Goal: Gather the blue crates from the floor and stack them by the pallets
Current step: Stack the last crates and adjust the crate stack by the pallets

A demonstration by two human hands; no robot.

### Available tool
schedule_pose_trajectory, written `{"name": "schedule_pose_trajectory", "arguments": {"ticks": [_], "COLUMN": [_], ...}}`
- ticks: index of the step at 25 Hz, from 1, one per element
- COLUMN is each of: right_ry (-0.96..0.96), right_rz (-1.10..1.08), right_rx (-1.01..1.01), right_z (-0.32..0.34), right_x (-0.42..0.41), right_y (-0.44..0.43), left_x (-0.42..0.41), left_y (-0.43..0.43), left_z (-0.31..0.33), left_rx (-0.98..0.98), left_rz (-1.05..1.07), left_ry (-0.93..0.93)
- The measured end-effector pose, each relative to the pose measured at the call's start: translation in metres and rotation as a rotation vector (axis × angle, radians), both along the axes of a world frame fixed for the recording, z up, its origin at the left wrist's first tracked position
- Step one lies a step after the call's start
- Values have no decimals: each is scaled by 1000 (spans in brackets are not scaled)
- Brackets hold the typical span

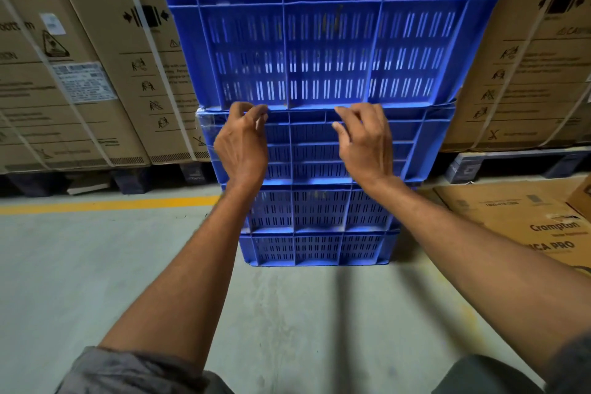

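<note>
Several blue slotted crates stand stacked on the floor in front of the pallets. The top blue crate (pixel 329 45) sits on the stack, its side wall facing me and looking tilted. Beneath it are a second crate (pixel 428 137), a third (pixel 319 211) and a bottom crate (pixel 319 249). My left hand (pixel 243 147) curls its fingers onto the top crate's lower edge, left of centre. My right hand (pixel 364 141) does the same right of centre, where that edge meets the second crate's rim. Both forearms reach straight forward.
Tall washing-machine cartons (pixel 134 51) strapped with white bands stand on dark pallets (pixel 473 166) right behind the stack. A yellow floor line (pixel 105 205) runs to the left. A flattened brown carton (pixel 527 227) lies on the floor at the right. Bare concrete floor (pixel 96 265) lies near me.
</note>
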State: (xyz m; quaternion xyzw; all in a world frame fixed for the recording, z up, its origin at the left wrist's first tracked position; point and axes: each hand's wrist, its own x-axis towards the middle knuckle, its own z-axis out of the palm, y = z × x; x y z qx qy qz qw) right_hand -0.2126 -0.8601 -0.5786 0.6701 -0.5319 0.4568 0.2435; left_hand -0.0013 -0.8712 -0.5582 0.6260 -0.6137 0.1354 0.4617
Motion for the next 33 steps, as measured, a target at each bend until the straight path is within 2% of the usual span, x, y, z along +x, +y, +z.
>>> {"name": "schedule_pose_trajectory", "arguments": {"ticks": [2,8,13,16,18,22,23,26,28,31,33], "right_ry": [129,186,239,189,135,334,348,283,257,152,90], "right_rz": [84,61,62,48,104,267,264,229,225,257,266], "right_rx": [16,11,-111,-110,-71,-86,-45,116,164,218,234], "right_z": [7,22,19,19,18,17,21,32,33,32,31], "right_x": [23,45,42,43,49,91,103,133,146,160,164], "right_y": [-13,-49,-55,-52,-42,-30,-35,-46,-47,-49,-53], "left_x": [23,49,55,52,55,83,91,104,107,107,107], "left_y": [-5,-26,-37,-34,-26,-14,-18,-34,-43,-46,-48], "left_z": [-1,0,-7,-6,-4,-5,-2,15,20,16,15], "left_rx": [3,-95,-153,-173,-189,-87,-37,110,133,96,86], "left_rz": [59,34,46,48,52,121,106,-106,-231,-284,-256], "left_ry": [-51,-275,-349,-348,-231,426,514,533,541,586,553]}}
